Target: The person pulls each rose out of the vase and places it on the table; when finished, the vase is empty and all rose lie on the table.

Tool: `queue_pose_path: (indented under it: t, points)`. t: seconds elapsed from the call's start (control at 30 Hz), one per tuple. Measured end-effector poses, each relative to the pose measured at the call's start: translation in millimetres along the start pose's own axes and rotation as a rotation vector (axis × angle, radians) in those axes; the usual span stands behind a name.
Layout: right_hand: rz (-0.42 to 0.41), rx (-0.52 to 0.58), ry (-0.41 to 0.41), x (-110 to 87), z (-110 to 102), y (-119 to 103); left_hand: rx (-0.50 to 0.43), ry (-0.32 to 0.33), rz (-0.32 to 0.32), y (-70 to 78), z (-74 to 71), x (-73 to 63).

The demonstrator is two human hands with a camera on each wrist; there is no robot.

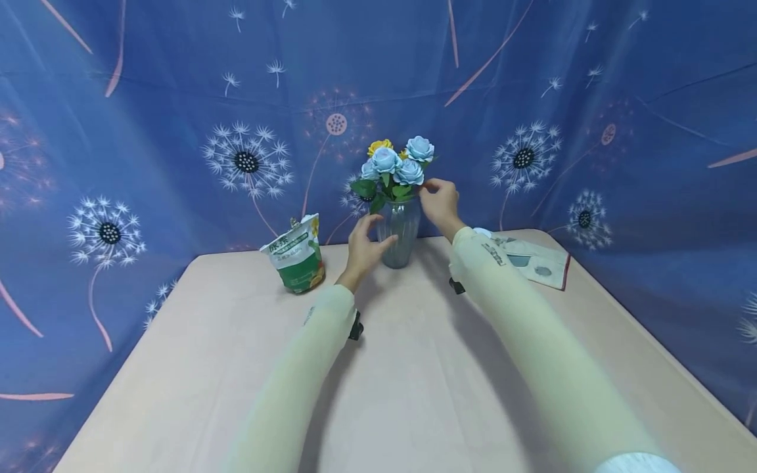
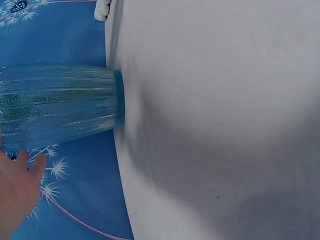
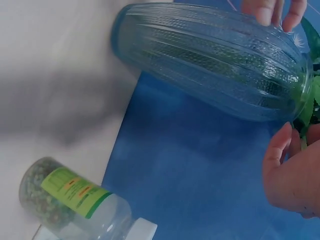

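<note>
A clear ribbed glass vase stands upright at the back of the table, holding light blue roses, yellow roses and green leaves. My left hand is at the vase's left side, thumb and fingers spread apart. In the right wrist view, fingertips of that hand touch the glass. My right hand is at the right of the rim, its thumb and fingers pinching a green stem beside the leaves. The stem's lower end cannot be made out.
Left of the vase stands a green and white bag. A flat printed cloth-like item lies at the back right. Near it, a clear bottle with a green label and white cap holds greenish bits. A blue dandelion-print curtain hangs behind the table.
</note>
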State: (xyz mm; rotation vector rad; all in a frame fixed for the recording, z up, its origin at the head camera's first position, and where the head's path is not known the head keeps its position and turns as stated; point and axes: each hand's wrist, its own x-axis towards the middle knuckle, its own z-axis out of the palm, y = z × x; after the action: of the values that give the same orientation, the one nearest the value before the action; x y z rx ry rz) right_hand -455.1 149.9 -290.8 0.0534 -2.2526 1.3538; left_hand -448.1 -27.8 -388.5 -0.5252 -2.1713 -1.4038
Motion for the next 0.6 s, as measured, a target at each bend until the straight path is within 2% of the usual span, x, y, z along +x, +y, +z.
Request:
queue_pose_path:
  t: [0.23,0.47,0.6]
  points:
    - [0.035,-0.011,-0.028,1.9,2,1,0.046,-0.039,-0.015,-3.9,2.9,-1.0]
    - [0.185,0.018,-0.008,6.3,11,1,0.076,-0.082,-0.083,-2.4,6.6,1.8]
    - [0.227,0.052,0.0,11.0,15,0,0.088,-0.087,-0.138,-1.5,10.8,5.8]
